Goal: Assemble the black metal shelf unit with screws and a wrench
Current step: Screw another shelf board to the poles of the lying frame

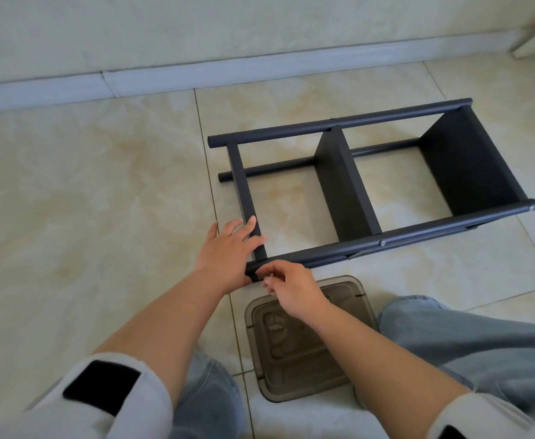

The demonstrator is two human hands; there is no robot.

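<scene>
- Head view, looking down: a black metal shelf unit (pixel 370 185) lies on its side on a tiled floor (pixel 85 185), its four round posts running across the frame and three flat panels standing between them.
- A person's left hand (pixel 228 248) rests with straight, spread fingers on the end panel (pixel 247 201), apparently steadying it against the near post (pixel 386 236).
- Their right hand (pixel 288 286) curls round something small and shiny at the post's end, probably a screw (pixel 271 275) being started by hand; it is too small to confirm.
- Two screw heads already show farther along the near post, suggesting this corner is among the last joints.
- A smoky clear plastic box (pixel 291 343) sits just below the hands, between the knees; its contents are blurred.
- No wrench can be made out, and the joint itself is hidden behind the fingers.
</scene>
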